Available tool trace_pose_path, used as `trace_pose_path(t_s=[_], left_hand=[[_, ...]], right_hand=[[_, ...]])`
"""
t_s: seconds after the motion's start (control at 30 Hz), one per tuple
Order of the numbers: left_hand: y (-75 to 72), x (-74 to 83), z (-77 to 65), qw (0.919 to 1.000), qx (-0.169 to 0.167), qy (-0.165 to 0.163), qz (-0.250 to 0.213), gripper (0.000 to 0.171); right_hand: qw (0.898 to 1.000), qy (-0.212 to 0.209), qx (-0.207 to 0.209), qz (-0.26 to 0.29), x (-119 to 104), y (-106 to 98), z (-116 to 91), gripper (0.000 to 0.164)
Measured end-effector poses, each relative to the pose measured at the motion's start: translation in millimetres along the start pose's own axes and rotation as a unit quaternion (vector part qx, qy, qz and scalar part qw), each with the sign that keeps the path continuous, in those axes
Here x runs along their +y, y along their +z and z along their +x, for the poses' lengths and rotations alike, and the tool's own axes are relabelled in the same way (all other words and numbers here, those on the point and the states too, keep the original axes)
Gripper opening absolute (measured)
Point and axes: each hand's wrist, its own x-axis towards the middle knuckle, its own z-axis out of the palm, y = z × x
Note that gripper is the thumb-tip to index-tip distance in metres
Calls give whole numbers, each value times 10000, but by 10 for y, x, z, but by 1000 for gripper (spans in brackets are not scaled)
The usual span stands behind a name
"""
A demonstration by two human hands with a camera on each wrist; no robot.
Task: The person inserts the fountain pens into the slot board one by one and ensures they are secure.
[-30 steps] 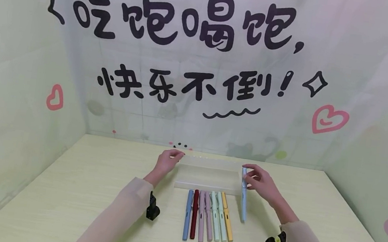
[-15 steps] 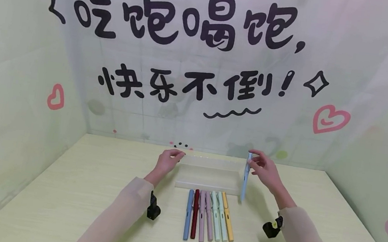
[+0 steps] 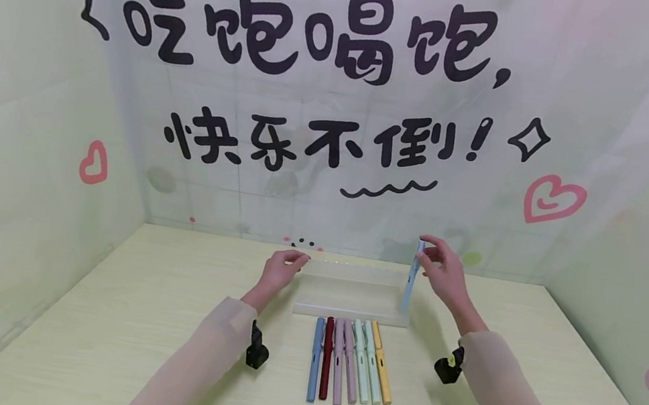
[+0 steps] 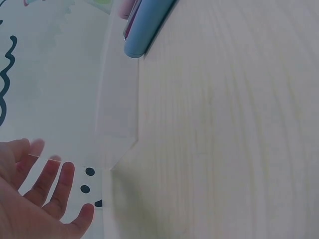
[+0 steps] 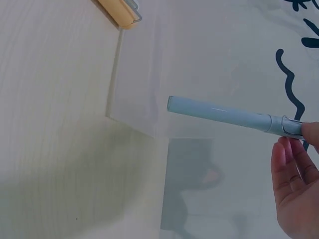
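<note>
A clear plastic stand [image 3: 347, 315] with a front ledge sits at the back of the table. My left hand [image 3: 279, 271] pinches its upper left corner between thumb and finger; in the left wrist view the other fingers of this hand [image 4: 47, 194] are spread. By its cap end, my right hand [image 3: 444, 271] holds a light blue pen [image 3: 410, 284]. The pen hangs nearly upright, its lower end overlapping the stand's right end in the head view. In the right wrist view, the pen's clip [image 5: 291, 124] lies beside the thumb.
Capped pens lie side by side before the stand: one blue [image 3: 314, 360], one dark red [image 3: 326, 358], two purple [image 3: 337, 366], two mint green [image 3: 365, 363] and one yellow [image 3: 381, 365]. A printed cloth backdrop [image 3: 322, 222] rises behind the table, with side walls left and right.
My right hand has raised the light blue pen and moved it back, from beside the stand to over its right end. The left hand and the lying pens stay put.
</note>
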Motion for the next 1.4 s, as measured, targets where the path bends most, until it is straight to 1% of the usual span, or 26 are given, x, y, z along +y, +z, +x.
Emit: trace_pose_path(t_s=[0.1, 0.33, 0.37, 0.6, 0.87, 0.97, 1.13, 1.4], left_hand=[[0, 0, 3, 10000, 1, -51, 11, 27], [9, -13, 5, 9999, -1, -104, -53, 28], [8, -12, 3, 9999, -2, -123, -64, 28], [5, -8, -8, 9999, 2, -145, -87, 28], [4, -3, -14, 9999, 5, -128, -76, 27], [4, -3, -15, 9999, 8, -143, -80, 27], [7, 0, -17, 9999, 35, -136, -83, 27], [9, 1, -14, 9998, 9, -180, -113, 28]], right_hand=[[10000, 22, 3, -76, -54, 21, -26, 32], [9996, 112, -158, -191, 361, 72, 94, 32], [9996, 114, -169, -193, 373, 75, 95, 32], [9994, 10, -307, -158, 431, 86, 79, 33], [9985, 14, -527, -169, 454, 99, 59, 33], [9983, 8, -534, -223, 448, 106, 54, 32], [9974, 53, -537, -476, 443, 128, 65, 32], [9968, 32, -495, -621, 476, 161, 105, 33]])
